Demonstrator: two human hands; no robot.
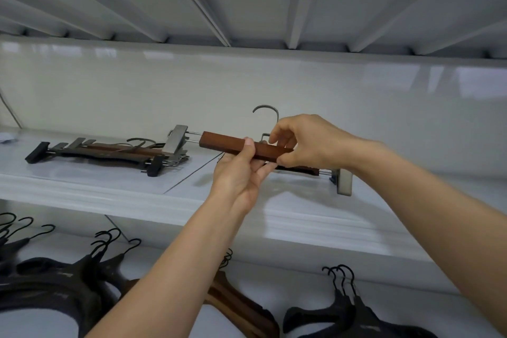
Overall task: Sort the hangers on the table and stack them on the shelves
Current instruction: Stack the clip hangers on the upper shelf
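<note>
Left hand (241, 170) and right hand (301, 140) fingers clamped on brown wooden clip hanger (227, 143) above white shelf (109, 181) front edge; stiff, probably light, grip bar mid-length.

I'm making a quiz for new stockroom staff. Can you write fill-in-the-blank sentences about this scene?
The left hand and right hand hold a brown wooden clip hanger whose grey metal hook points ____.
The pile of wooden clip hangers lies on the white shelf, ____ of both hands.
The black hangers below have ____ hooks.
Missing: up; left; black.
</note>
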